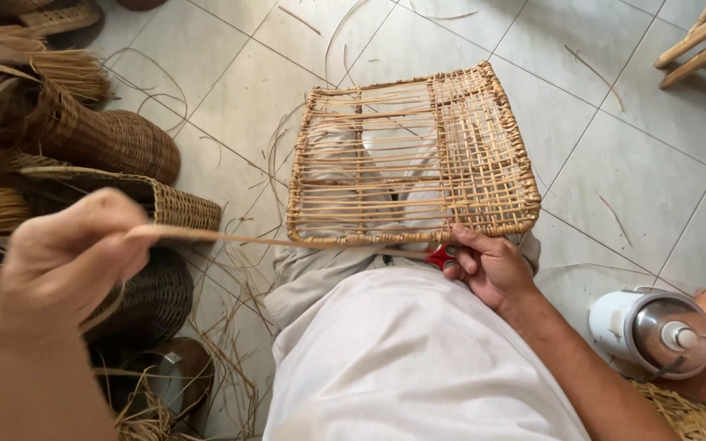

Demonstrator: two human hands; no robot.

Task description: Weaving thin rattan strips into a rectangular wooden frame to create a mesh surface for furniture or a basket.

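A square woven rattan panel (418, 155) rests on my lap, its right part tightly woven and its left part open slats. My left hand (67, 257) is raised at the left and pinches a long thin rattan strip (247, 239) that runs right to the panel's near edge. My right hand (488, 265) sits at the panel's near right corner, holding a small red-handled tool (440, 257) against the rim. Whether the tool's blades touch the strip is hidden.
Woven baskets (108, 139) and bundles of rattan are stacked at the left. Loose strips (230, 327) litter the tiled floor. A white and steel jug (655, 331) lies at the lower right. Wooden furniture legs (704, 45) show at the top right.
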